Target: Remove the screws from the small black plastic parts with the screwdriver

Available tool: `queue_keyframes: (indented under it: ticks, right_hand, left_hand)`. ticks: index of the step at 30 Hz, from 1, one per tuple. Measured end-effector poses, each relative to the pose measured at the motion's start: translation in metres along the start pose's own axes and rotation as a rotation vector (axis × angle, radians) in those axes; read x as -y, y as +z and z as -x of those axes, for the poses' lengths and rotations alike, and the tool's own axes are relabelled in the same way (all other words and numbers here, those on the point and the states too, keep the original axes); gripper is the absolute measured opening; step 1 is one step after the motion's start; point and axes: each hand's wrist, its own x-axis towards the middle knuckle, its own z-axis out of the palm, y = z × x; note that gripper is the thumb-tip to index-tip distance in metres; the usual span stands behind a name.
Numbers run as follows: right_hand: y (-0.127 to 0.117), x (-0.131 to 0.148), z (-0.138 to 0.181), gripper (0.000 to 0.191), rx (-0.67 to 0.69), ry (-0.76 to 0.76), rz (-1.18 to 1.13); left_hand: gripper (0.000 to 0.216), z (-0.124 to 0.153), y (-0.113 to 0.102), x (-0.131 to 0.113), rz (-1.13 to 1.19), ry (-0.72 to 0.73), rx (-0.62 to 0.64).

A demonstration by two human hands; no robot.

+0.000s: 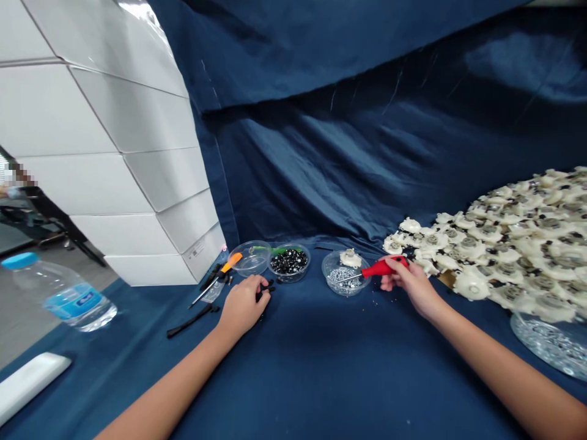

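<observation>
My right hand (pixel 410 284) grips the red handle of a screwdriver (pixel 380 268). Its metal shaft points left, over a clear round tub (pixel 326 280) of small silvery screws (pixel 345 278). One cream plastic part (pixel 350 258) rests at the back of that tub. My left hand (pixel 245 304) is closed around a small black part (pixel 266 288), partly hidden by the fingers, low over the cloth. Just behind it stands a second clear tub of small black pieces (pixel 288 261).
Cream parts (pixel 499 244) lie heaped at the right, beside a clear dish of metal pieces (pixel 550 345). An orange-handled screwdriver (pixel 232 263), a clear lid (pixel 251 260) and black strips (pixel 190 321) lie left. White boxes (pixel 151 226) and a water bottle (pixel 68 299) stand farther left.
</observation>
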Motion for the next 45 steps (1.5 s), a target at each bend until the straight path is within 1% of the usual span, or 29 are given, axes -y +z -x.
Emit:
queue_keyframes:
  ticks: [3,6,9,12,14,15,16,17,19,20,21,22,24,26,29,31,34,39,45]
  right_hand:
    - [-0.006,-0.004,0.023,0.045,-0.032,-0.006,-0.079]
    - [-0.007,-0.009,0.045,0.051,-0.037,0.013,-0.171]
    - [-0.007,-0.013,0.056,0.049,-0.028,0.044,-0.255]
    - [-0.009,-0.016,0.056,0.045,-0.017,0.070,-0.322]
    - [-0.011,-0.015,0.053,0.045,-0.007,0.090,-0.363]
    - [-0.013,-0.015,0.052,0.044,0.000,0.102,-0.385]
    - [-0.014,-0.014,0.052,0.043,0.008,0.117,-0.408]
    - [-0.015,-0.012,0.052,0.042,0.018,0.135,-0.430]
    - [-0.017,-0.010,0.054,0.040,0.047,0.178,-0.465]
    - [-0.017,-0.010,0.056,0.040,0.067,0.200,-0.476]
    - [-0.016,-0.009,0.058,0.039,0.087,0.220,-0.482]
    - [-0.015,-0.010,0.060,0.039,0.108,0.235,-0.484]
    - [-0.012,-0.011,0.064,0.038,0.140,0.251,-0.481]
    - [-0.010,-0.013,0.066,0.039,0.150,0.250,-0.475]
    - [-0.009,-0.015,0.067,0.039,0.134,0.238,-0.466]
    - [-0.010,-0.015,0.067,0.038,0.109,0.221,-0.451]
    - [-0.013,-0.013,0.067,0.038,0.100,0.209,-0.401]
    - [-0.016,-0.010,0.068,0.040,0.091,0.205,-0.322]
    - [-0.015,-0.008,0.069,0.039,0.050,0.215,-0.276]
  left_hand:
    - [0.017,-0.001,0.001,0.002,0.012,0.000,-0.010]
    - [0.021,-0.002,0.001,0.004,0.042,0.014,-0.015]
    - [0.028,-0.003,-0.004,0.000,0.078,0.029,-0.057]
    - [0.029,0.000,-0.016,-0.019,0.124,0.074,-0.098]
    - [0.031,0.005,-0.023,-0.041,0.196,0.122,-0.070]
    - [0.034,0.008,-0.025,-0.053,0.310,0.140,-0.019]
    - [0.041,0.011,-0.024,-0.066,0.436,0.144,0.062]
    - [0.048,0.013,-0.022,-0.079,0.562,0.151,0.161]
    - [0.057,0.016,-0.011,-0.100,0.826,0.157,0.403]
    - [0.058,0.016,-0.003,-0.107,0.943,0.120,0.499]
    - [0.057,0.014,0.006,-0.112,1.042,0.059,0.560]
    - [0.055,0.012,0.015,-0.115,1.101,0.011,0.594]
    - [0.050,0.007,0.032,-0.117,1.181,-0.068,0.621]
    - [0.046,0.003,0.044,-0.114,1.244,-0.122,0.626]
    - [0.041,0.000,0.052,-0.108,1.373,-0.198,0.614]
    - [0.039,-0.001,0.052,-0.106,1.443,-0.215,0.620]
    - [0.036,0.000,0.050,-0.105,1.487,-0.186,0.650]
    - [0.029,0.002,0.047,-0.107,1.508,-0.200,0.664]
    - [0.032,0.002,0.043,-0.107,1.492,-0.230,0.682]
